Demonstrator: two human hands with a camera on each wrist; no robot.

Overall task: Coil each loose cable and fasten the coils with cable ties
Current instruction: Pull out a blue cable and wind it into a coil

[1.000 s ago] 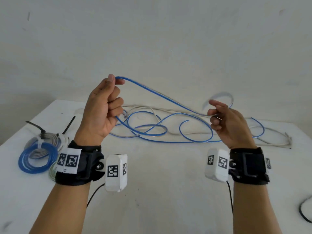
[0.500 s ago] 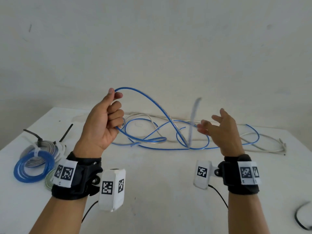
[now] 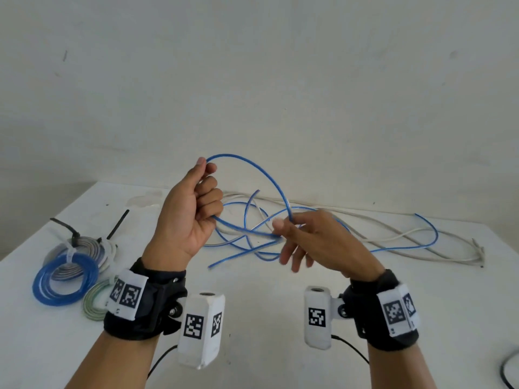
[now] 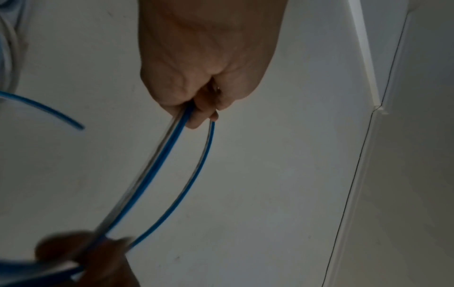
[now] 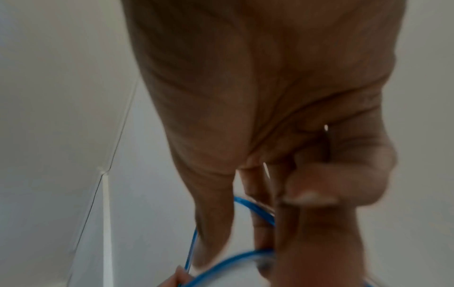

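Observation:
A thin blue cable [image 3: 254, 167] arcs from my raised left hand [image 3: 193, 209] over to my right hand [image 3: 306, 237], forming one loop held above the white table [image 3: 266, 301]. My left hand grips the cable in a fist, with strands [image 4: 169, 147] running out below its fingers. My right hand pinches the blue cable between thumb and forefinger where the loop crosses itself; its other fingers hang loose. The rest of the blue cable [image 3: 421, 242] lies tangled on the table with a loose white cable [image 3: 365, 220].
At the left of the table lie tied coils: a blue one [image 3: 65, 279], a grey one [image 3: 81, 252] and a greenish one [image 3: 97, 303], with black cable ties [image 3: 119, 223] beside them. A dark cable [image 3: 509, 369] curves at the lower right edge. A plain wall stands behind.
My right hand, which had let go of the cable, swung left toward my left hand and pinched it again. The arc has closed into a loop; my left hand kept its grip.

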